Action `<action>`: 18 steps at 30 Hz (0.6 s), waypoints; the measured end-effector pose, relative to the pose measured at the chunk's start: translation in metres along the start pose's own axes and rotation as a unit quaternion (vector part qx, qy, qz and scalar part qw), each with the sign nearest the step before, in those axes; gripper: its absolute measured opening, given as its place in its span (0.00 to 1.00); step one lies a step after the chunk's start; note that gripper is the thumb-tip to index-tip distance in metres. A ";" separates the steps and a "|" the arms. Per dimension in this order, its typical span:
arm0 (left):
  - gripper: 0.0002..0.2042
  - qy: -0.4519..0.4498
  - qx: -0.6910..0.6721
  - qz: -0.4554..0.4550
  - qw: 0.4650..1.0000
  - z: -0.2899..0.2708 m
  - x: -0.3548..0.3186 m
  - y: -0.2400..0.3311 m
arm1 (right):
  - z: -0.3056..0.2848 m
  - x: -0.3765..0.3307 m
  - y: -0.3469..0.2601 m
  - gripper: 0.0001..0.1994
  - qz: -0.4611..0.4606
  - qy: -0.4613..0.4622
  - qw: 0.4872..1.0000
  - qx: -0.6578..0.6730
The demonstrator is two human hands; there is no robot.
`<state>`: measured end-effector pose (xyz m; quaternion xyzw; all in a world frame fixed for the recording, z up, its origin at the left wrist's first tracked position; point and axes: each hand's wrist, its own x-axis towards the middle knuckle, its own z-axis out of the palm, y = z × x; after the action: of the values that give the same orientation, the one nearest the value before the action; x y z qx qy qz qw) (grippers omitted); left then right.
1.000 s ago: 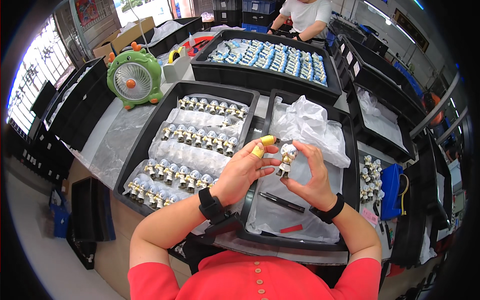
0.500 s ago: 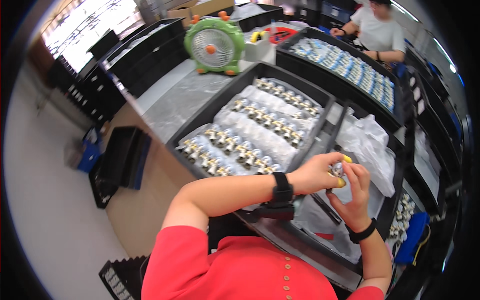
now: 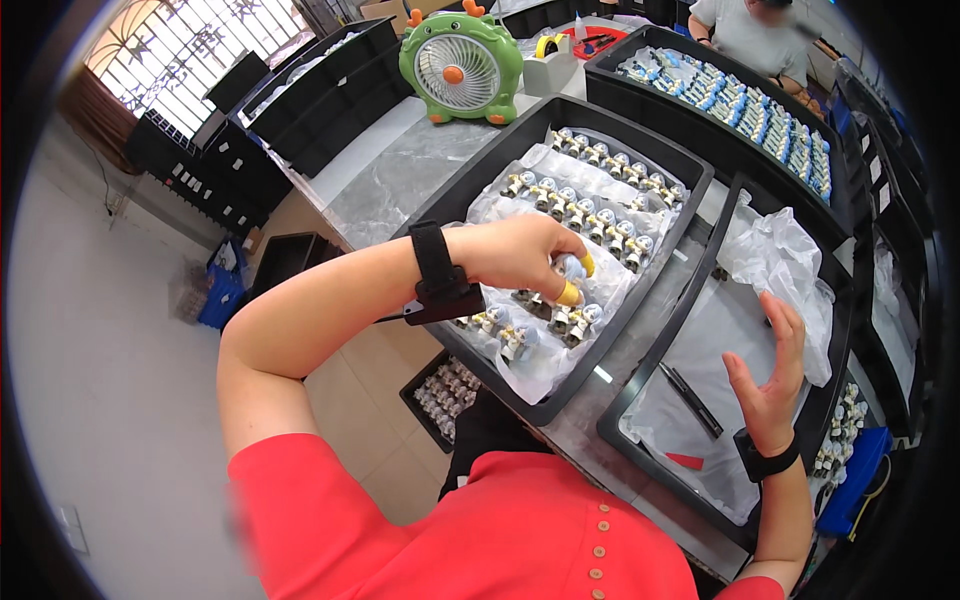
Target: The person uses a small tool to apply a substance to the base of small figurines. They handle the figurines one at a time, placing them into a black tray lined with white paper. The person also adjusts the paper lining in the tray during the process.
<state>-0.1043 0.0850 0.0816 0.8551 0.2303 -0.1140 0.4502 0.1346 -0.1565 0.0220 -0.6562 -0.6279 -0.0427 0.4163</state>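
My left hand [image 3: 520, 262], with yellow covers on its thumb and fingertip, is over the figurine tray [image 3: 650, 292]. It pinches a small figurine [image 3: 572, 268] with a pale blue-grey head, low among the others; its lower part is hidden. Rows of similar figurines [image 3: 580, 212] lie in that black tray between strips of white padding. My right hand [image 3: 772, 385] hangs empty above the second black tray [image 3: 640, 452], fingers apart and thumb out. White sheeting lines this second tray, and a black pen-like tool [image 3: 692, 400] rests on it beside a small red piece [image 3: 685, 461].
Crumpled white plastic [image 3: 775, 255] lies in the second tray. A green fan [image 3: 462, 68] and a tape dispenser [image 3: 549, 70] stand farther back. Behind is a tray of blue-and-white figurines [image 3: 745, 110], with a co-worker [image 3: 750, 40] beyond. A blue bin [image 3: 855, 480] sits at the right.
My left hand has moved left from the second tray to the figurine tray, carrying the figurine. My right hand has come away from it and opened. The view has shifted.
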 end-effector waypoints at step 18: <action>0.18 -0.108 0.351 0.078 0.927 0.073 0.020 -0.029 | -0.004 0.003 0.000 0.22 0.034 0.012 0.999 -0.003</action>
<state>-0.1007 0.0455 0.0111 0.9564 0.0582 -0.2432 0.1512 0.1368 -0.1564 0.0269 -0.6781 -0.5999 -0.0382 0.4228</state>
